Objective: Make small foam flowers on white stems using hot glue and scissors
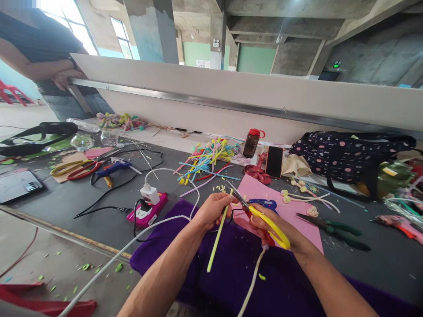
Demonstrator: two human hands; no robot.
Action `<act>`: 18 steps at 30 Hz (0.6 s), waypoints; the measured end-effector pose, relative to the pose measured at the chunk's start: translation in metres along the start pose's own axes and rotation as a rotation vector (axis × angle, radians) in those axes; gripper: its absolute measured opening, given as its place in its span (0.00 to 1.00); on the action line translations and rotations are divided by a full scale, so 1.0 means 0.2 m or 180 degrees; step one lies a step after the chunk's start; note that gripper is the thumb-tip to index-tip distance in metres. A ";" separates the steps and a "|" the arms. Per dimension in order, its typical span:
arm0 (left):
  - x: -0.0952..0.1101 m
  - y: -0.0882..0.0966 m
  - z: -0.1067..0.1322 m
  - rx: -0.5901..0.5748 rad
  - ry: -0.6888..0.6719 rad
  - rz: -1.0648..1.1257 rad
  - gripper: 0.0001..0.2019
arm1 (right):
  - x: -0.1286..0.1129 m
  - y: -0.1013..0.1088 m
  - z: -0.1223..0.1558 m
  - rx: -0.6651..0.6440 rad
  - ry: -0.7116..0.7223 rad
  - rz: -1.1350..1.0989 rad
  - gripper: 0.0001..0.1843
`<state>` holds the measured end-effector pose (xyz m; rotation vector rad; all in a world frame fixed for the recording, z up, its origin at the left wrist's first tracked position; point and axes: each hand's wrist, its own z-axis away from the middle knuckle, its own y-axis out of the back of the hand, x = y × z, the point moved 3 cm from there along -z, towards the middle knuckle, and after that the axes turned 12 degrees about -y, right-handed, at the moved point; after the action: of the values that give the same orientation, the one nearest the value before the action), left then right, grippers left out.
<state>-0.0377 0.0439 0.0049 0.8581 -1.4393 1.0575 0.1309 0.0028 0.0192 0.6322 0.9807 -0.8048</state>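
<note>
the dark table (59, 198) is the largest thing, and it lies under the pink sheet (264, 187). the purple cloth (158, 246) is spread at the near side of the sheet. the patterned bag (343, 154) stands beyond the sheet, to its right. the heap of coloured stems (214, 152) lies beyond the sheet, to its left. the right hand (259, 222), over the near part of the sheet, is closed around the handles of the scissors (259, 213). the left hand (214, 209), just left of the sheet, pinches the yellow-green stem (218, 246) between thumb and fingers. this stem slants down from the sheet's left edge and hangs above the cloth. the scissor blades are near its upper part; i cannot tell if they touch it. the smallest are the short pale pieces (224, 188), scattered left of the sheet.
</note>
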 end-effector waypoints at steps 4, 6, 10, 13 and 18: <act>-0.01 0.00 0.00 -0.0013 -0.0001 0.0001 0.15 | 0.04 0.00 -0.02 0.0007 -0.0076 0.0006 0.26; -0.01 0.00 0.00 -0.0014 0.0003 0.0005 0.15 | 0.06 0.00 -0.03 0.0047 -0.0035 0.0023 0.25; -0.01 0.00 -0.01 -0.0055 0.0009 -0.0013 0.14 | 0.08 -0.01 -0.05 0.0080 0.0025 -0.0054 0.25; -0.01 0.00 -0.01 -0.0048 0.0022 -0.0039 0.13 | 0.09 -0.01 -0.07 0.0072 -0.0018 -0.0197 0.25; -0.01 0.00 0.00 0.0017 0.0059 -0.0066 0.15 | 0.10 -0.01 -0.09 0.0033 -0.0123 -0.0477 0.20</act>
<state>-0.0376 0.0445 0.0035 0.8632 -1.4097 1.0517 0.1262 0.0102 -0.0065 0.5546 0.9975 -0.9515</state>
